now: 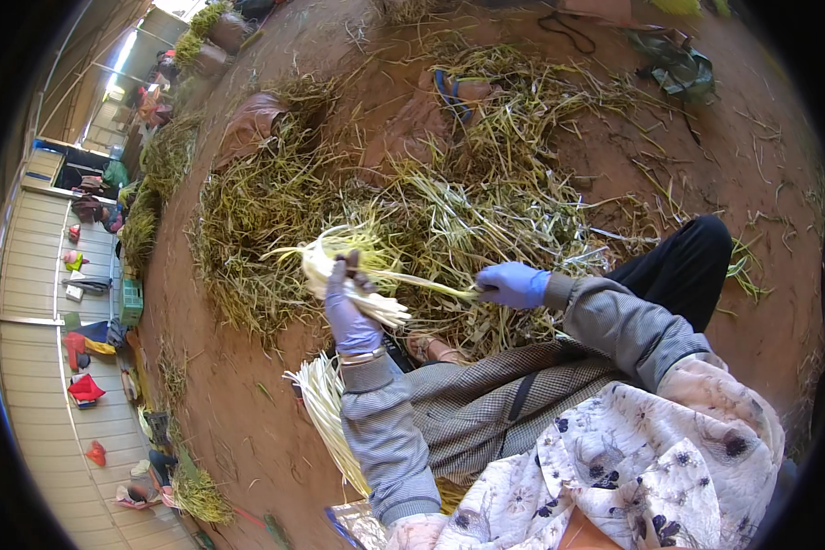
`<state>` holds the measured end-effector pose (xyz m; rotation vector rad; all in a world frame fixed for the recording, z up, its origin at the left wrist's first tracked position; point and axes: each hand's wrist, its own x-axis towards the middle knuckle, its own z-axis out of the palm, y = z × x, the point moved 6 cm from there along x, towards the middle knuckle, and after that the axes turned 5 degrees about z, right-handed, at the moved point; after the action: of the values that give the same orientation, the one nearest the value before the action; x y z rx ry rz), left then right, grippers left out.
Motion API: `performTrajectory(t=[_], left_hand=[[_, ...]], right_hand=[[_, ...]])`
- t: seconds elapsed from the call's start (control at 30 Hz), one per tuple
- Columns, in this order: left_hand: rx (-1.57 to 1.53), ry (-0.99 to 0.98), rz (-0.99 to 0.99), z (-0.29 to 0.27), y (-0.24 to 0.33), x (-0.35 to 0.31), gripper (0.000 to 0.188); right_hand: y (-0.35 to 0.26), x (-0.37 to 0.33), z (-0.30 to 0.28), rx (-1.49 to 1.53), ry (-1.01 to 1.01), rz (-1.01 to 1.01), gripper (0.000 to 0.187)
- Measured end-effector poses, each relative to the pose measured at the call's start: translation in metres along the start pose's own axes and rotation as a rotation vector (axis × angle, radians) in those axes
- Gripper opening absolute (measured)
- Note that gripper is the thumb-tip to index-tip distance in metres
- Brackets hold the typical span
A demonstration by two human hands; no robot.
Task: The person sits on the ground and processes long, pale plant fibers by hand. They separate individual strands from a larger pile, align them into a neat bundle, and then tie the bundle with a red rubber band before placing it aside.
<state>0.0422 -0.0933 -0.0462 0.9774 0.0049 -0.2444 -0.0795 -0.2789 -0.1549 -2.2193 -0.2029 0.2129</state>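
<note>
My left hand (350, 316), in a purple glove with darkened fingertips, is closed around a bunch of pale stalks (316, 263) that look like blanched garlic shoots. Their white ends point toward the lower right, and yellowish leaves spread above the fingers. From the bunch a thin yellow-green strand (431, 285) stretches across to my right hand (515, 285), also gloved, whose fingers are pinched on its end. Below both hands lies a wide heap of loose leaves and stalks (422, 215). Beside my left forearm rests a larger bundle of white stalks (325, 408).
Brown sacks (252, 128) lie in the heap, and a blue strap (451, 96) rests on it. A dark green bag (683, 73) sits at the far right on the earth floor (238, 417). Along the left wall (41, 367) are a green crate (130, 301), hanging clothes and more plant piles.
</note>
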Motion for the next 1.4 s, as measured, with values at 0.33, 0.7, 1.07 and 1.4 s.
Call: performTrajectory(t=[0.33,0.7,1.07,1.4], left_hand=[[-0.095,-0.011,0.063,-0.033,0.034,0.004,0.016],[0.528,0.165,-0.222,-0.01,-0.043,-0.035,0.033],[0.279,0.052,-0.02,-0.005,0.008,-0.009,0.032],[0.105,0.17,-0.188,-0.025,-0.015,0.009,0.027]], right_hand=[[0.13,-0.075,-0.036,-0.724,-0.461,0.724,0.027],[-0.087,0.095,-0.069,0.507,0.003,0.074,0.018],[0.087,0.083,-0.11,-0.695,0.045,0.642,0.021],[0.139,0.09,-0.045,0.035,-0.06,0.771,0.034]])
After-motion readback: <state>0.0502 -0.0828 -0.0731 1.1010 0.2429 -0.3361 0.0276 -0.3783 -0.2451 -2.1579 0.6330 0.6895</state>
